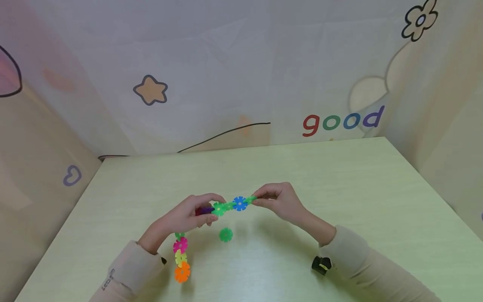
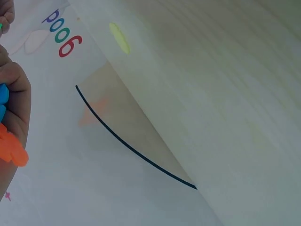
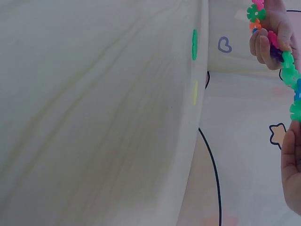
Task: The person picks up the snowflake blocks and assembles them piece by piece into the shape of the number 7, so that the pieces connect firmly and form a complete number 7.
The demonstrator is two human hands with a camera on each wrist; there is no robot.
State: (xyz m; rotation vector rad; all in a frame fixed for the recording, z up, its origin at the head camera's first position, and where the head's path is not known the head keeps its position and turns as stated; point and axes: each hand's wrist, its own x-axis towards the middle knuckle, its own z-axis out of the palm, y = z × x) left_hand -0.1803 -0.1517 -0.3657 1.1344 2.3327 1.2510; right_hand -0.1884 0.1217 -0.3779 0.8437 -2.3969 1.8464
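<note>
A chain of coloured snowflake discs (image 1: pixel 240 204) runs between the two hands above the table. My left hand (image 1: pixel 185 213) grips it around the purple and red discs, and the orange end (image 1: pixel 182 272) hangs down below that wrist. At the chain's other end, my right hand (image 1: pixel 282 203) pinches a light green disc (image 1: pixel 250 200) next to the blue one. A loose green disc (image 1: pixel 226 235) lies on the table below the hands. In the right wrist view a yellow disc (image 3: pixel 195 92) also shows on the tabletop. The fingers partly hide the gripped discs.
The pale table (image 1: pixel 302 167) meets a printed cloth backdrop (image 1: pixel 226 75) at its back edge and sides. Black devices (image 1: pixel 321 265) are strapped at the wrists, the left one mostly hidden by the sleeve.
</note>
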